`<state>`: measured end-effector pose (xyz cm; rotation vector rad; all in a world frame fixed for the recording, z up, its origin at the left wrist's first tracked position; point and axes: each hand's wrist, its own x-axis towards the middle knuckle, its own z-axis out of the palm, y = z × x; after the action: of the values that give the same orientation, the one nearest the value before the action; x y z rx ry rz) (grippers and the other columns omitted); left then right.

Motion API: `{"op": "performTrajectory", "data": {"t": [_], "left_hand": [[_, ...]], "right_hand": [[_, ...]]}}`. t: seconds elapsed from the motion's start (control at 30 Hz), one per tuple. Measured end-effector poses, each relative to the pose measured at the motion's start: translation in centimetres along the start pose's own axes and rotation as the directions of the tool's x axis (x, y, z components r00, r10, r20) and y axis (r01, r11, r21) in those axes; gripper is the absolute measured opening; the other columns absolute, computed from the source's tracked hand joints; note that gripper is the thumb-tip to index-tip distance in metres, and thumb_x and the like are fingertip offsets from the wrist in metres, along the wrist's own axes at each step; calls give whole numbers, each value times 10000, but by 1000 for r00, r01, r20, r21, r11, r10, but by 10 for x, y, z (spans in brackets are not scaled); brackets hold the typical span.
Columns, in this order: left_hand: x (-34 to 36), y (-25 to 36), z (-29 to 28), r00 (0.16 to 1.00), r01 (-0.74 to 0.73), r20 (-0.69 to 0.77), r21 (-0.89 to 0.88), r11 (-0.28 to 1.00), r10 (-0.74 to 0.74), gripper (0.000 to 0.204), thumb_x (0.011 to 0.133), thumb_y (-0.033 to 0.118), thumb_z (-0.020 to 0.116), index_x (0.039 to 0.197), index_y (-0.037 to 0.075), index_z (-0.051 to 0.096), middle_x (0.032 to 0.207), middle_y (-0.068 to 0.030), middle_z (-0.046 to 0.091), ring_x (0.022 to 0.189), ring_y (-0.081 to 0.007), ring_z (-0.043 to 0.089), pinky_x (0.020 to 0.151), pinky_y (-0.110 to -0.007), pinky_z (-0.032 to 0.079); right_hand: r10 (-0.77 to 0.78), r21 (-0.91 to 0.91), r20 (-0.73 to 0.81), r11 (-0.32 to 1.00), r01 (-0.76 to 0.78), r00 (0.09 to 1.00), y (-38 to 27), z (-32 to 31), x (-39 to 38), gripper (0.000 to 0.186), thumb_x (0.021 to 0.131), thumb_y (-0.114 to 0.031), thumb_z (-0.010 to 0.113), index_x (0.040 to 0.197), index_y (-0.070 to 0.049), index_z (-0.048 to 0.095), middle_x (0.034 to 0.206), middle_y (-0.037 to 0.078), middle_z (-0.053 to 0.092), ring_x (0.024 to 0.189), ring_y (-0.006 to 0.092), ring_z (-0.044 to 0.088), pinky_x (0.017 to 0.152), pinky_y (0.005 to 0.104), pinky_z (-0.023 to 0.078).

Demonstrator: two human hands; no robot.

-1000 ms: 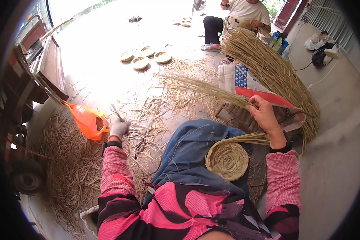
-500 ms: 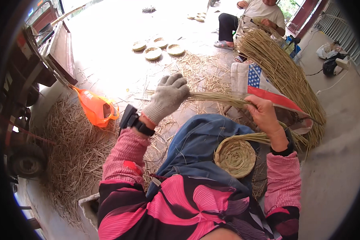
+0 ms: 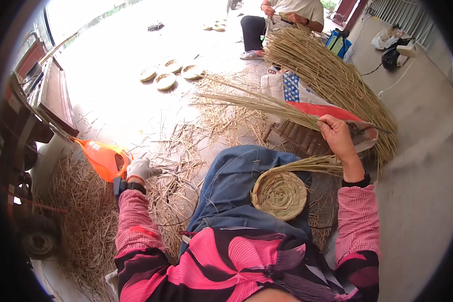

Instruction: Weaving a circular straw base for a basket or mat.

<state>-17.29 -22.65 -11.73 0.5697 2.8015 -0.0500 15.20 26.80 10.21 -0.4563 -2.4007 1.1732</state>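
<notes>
My bare right hand [image 3: 334, 136] is closed round the near end of a bundle of straw stalks [image 3: 272, 106]. The stalks fan out toward the far left. My left hand [image 3: 142, 169], in a grey knit glove, is low on the left beside an orange plastic bag [image 3: 103, 158]; a finger or thumb stretches out to the right, above loose straw. A round woven straw basket [image 3: 280, 196] lies on the blue cloth [image 3: 226, 186] over my lap. A bunch of unwoven stalks [image 3: 319, 164] runs from its rim toward the right, under my right wrist.
Straw scraps [image 3: 85, 206] litter the floor. Several small woven baskets [image 3: 165, 80] sit ahead. A big straw sheaf [image 3: 332, 75] leans on a sack [image 3: 274, 88] by a brown slatted stool [image 3: 299, 138]. Another person [image 3: 287, 15] sits beyond. A wheeled vehicle [image 3: 38, 241] stands left.
My left hand has let go of the straw bundle and moved down left to beside the orange bag. The bundle's far end now spreads freely, still in my right hand. The view has shifted slightly.
</notes>
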Motion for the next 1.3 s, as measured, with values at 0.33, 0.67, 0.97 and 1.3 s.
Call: {"op": "performTrajectory", "data": {"t": [0.33, 0.67, 0.97, 1.3], "left_hand": [[-23, 115, -59, 907, -243, -101, -918, 314, 409, 494, 991, 432, 665, 1253, 15, 625, 1114, -145, 696, 809, -166, 662, 639, -316, 524], [16, 201, -81, 763, -222, -526, -759, -612, 375, 402, 1036, 441, 608, 1249, 100, 622, 1115, -42, 688, 842, -114, 596, 627, -269, 464], [-34, 257, -136, 845, -287, -436, -858, -425, 309, 198, 984, 147, 687, 1140, 26, 676, 923, -60, 687, 711, -143, 647, 603, -270, 544], [-105, 366, -161, 684, -212, -529, -802, -558, 502, 201, 989, 149, 681, 1133, 8, 678, 925, -68, 691, 727, -145, 651, 640, -268, 538]], "right_hand": [[-1, 64, 46, 998, -2, 999, -11, 23, -18, 103, 1020, -129, 671, 979, -38, 695, 689, -79, 503, 612, 15, 433, 545, 215, 362], [-10, -17, 110, 1000, 12, 994, -19, 17, -62, 105, 1016, -127, 670, 1003, -24, 687, 676, -59, 508, 635, 30, 451, 560, 234, 385], [7, -487, -149, 870, -80, 989, 23, -64, -140, 127, 988, -150, 628, 1070, -66, 675, 813, 126, 667, 718, 284, 652, 658, 387, 510], [116, -828, -541, 98, -552, 833, 19, -169, -265, 328, 858, -98, 699, 1184, -80, 667, 1237, 131, 664, 1093, 358, 633, 930, 472, 508]]}}
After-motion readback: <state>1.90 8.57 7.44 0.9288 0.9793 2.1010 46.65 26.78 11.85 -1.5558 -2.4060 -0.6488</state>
